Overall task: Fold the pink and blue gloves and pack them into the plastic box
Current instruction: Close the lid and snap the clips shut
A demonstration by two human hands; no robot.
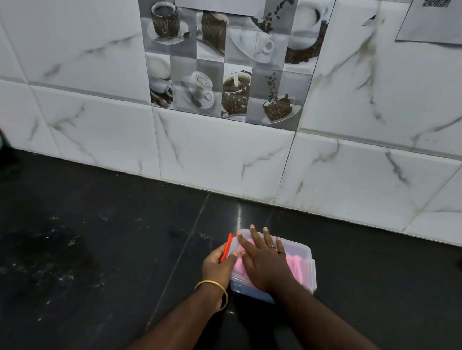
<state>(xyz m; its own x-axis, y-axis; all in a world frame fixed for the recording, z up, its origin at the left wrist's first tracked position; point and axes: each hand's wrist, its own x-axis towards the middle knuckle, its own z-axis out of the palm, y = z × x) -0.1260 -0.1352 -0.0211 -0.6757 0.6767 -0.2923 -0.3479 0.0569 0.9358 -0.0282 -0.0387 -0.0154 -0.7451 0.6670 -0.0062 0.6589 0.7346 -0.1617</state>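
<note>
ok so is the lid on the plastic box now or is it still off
On. The clear lid covers the plastic box; the right hand presses flat on it. The left hand holds the red clip, still unlatched.

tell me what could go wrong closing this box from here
1. The left hand grips the red clip on one side only; if the lid sits unevenly, that clip may not catch.
2. The right hand presses flat on the lid; pink glove shows close beneath, so fabric could get pinched at the rim.
3. The plastic box sits on smooth black counter and might slide when pushed.
</note>
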